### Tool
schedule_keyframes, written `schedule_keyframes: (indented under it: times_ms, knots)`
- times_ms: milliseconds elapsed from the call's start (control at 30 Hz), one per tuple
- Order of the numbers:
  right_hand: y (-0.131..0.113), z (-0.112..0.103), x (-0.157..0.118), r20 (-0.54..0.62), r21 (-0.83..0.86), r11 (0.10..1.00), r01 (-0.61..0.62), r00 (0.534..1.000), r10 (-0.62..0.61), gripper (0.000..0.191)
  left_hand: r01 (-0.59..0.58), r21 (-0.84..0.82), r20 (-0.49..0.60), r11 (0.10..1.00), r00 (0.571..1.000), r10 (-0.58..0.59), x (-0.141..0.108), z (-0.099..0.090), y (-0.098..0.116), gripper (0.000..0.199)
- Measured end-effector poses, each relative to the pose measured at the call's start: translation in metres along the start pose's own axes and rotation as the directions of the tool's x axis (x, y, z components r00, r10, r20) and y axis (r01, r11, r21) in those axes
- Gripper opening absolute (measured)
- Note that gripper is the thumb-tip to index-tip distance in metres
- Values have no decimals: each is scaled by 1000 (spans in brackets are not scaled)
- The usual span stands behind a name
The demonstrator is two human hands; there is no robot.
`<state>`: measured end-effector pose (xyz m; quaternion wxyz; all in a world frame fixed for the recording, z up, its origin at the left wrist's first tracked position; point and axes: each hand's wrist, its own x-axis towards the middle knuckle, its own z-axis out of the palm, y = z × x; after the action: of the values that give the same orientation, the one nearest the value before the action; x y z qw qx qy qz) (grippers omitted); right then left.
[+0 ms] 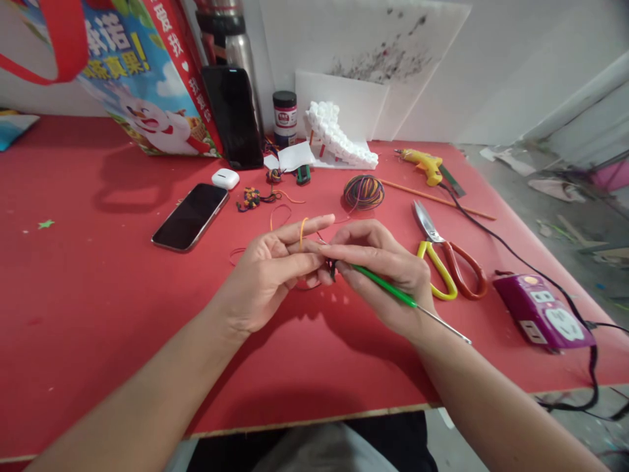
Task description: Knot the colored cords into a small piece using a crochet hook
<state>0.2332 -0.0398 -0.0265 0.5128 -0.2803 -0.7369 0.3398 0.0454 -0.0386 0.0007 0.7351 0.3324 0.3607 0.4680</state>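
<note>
Two hands meet over a small dark piece of yarn work, near a bag with large Chinese lettering

The left hand (pixel 272 265) is partly closed, its thumb and fingertips pinching the dark yarn piece (pixel 332 267), with its index finger extended and an orange strand (pixel 302 233) looped around it. The right hand (pixel 388 272) is closed around a green-handled hook (pixel 388 286), its fingertips against the same piece; the hook's bare metal shaft points back toward the wrist. Both hands are above the red worktop (pixel 122 341), the piece between them.

The writing is mostly Chinese. On the bag (pixel 162 85), at the back left, large white characters include 诺, and yellow ones below end in 真果 and an exclamation mark. White characters and a heart run down its red edge; 我 can be read there. The black-lidded jar (pixel 285 118) has a red and white label too small to read. The purple box (pixel 545 311) at the right carries pale stickers whose marks are unclear.

The multicoloured yarn ball (pixel 363 191) lies beyond the hands. Scissors (pixel 447 259) with one yellow and one red handle lie just beside the right hand, and a yellow glue gun (pixel 422 164) lies farther back. No brand shows on the flat phone (pixel 190 216) or the upright phone (pixel 233 118).
</note>
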Motion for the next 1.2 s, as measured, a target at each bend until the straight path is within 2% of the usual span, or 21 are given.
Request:
schedule_keyframes:
  times_ms: [100,300,400,500,633,767,900,1067,1200]
  knots:
    - [1,1,0,-5,25,1000,-11,1000,11,36,2,15,-16,1000,1000,-1,1,0,-1,42]
    - [1,4,0,3,45,998,43,999,-43,44,-18,75,-58,997,998,23,2,-1,-5,45]
    - [0,2,0,30,-15,998,66,997,-66,43,-38,68,-64,997,997,43,1,-2,-6,46]
    - [-1,0,-1,21,-119,988,102,995,-100,42,-60,95,-80,994,994,67,0,-1,-5,55]
    - [-3,-1,-1,-98,-234,966,107,986,-132,33,-102,168,-80,980,990,117,-2,3,-3,72]
    - [-4,1,0,-136,-247,960,134,976,-172,24,-137,225,-103,965,981,163,-4,5,-1,82]
    - [-8,3,0,-114,-239,959,149,977,-181,26,-155,259,-116,953,975,190,-3,4,-1,88]
    - [-10,6,-6,-119,-240,967,89,986,-120,27,-149,205,-128,967,976,178,-1,1,-3,91]
    - [-5,9,-12,-158,-152,988,27,986,-52,24,-152,182,-131,971,976,177,-1,1,-5,90]
